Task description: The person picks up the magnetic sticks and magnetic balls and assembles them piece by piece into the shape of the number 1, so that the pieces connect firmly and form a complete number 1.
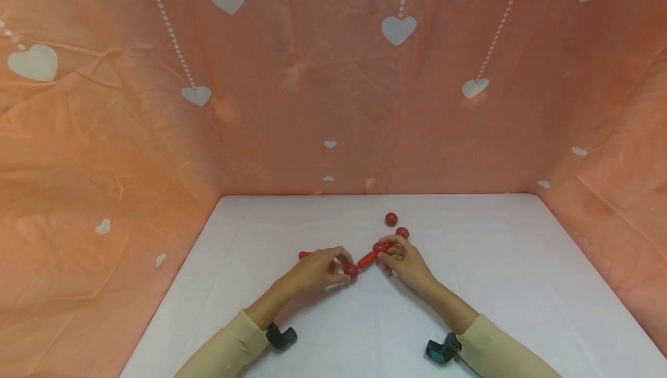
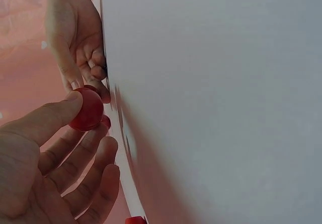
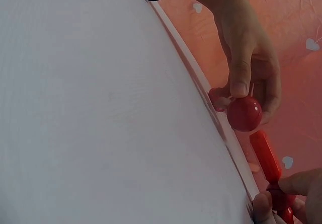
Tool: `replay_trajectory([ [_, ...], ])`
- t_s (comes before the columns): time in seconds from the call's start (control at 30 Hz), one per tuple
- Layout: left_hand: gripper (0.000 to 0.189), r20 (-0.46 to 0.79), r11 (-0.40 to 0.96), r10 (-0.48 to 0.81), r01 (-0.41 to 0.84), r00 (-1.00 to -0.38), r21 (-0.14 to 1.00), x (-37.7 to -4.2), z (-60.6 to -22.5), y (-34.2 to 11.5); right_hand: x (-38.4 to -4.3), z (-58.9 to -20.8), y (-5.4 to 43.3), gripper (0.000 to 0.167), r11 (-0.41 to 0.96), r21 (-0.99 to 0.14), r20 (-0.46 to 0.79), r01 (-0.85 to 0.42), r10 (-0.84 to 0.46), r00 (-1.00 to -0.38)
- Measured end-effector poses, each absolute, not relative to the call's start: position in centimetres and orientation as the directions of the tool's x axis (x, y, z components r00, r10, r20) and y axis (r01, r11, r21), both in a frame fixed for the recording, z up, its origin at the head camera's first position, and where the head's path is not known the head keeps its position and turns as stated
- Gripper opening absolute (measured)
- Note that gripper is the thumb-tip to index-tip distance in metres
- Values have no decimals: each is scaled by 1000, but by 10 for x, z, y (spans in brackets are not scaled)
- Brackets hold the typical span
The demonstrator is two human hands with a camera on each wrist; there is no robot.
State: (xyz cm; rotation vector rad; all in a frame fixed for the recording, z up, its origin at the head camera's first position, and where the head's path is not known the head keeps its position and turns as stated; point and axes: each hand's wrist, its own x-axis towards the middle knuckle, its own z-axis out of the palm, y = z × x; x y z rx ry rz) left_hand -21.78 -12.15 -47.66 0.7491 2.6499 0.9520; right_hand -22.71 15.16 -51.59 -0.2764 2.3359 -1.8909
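My left hand (image 1: pixel 318 271) pinches a shiny red ball (image 1: pixel 351 271) between thumb and fingers. In the left wrist view that red ball (image 2: pixel 88 109) sits at the thumb tip. My right hand (image 1: pixel 409 265) holds another red ball (image 1: pixel 380 248), from which a red rod (image 1: pixel 367 259) points toward the left hand's ball. In the right wrist view, the end of this rod (image 3: pixel 265 156) is close to the left hand's ball (image 3: pixel 244 114). A second rod (image 3: pixel 286 215) shows on the other side of the held ball, partly hidden by the right fingers.
Another red ball (image 1: pixel 402 232) shows just past the right fingertips, and one more red ball (image 1: pixel 391 219) lies farther back. A loose red rod (image 1: pixel 305 255) lies behind the left hand, partly covered. Orange cloth with hearts (image 1: pixel 333 77) surrounds the white table (image 1: pixel 250 221).
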Motion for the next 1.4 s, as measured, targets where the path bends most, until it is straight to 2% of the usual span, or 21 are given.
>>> replay_trajectory([
  [0.83,31,-30,662,525,386,-850,643,-221,-479,-124,-226,-514,150,38,206,-978,1,-44,-203,-979],
  [1.13,26,-3,668,506,389,-863,634,-222,-472,-135,-226,-516,151,39,201,-978,10,-52,-205,-979],
  [1.4,25,75,666,463,402,-883,628,-230,-462,-150,-226,-516,151,37,200,-978,12,-56,-213,-977],
])
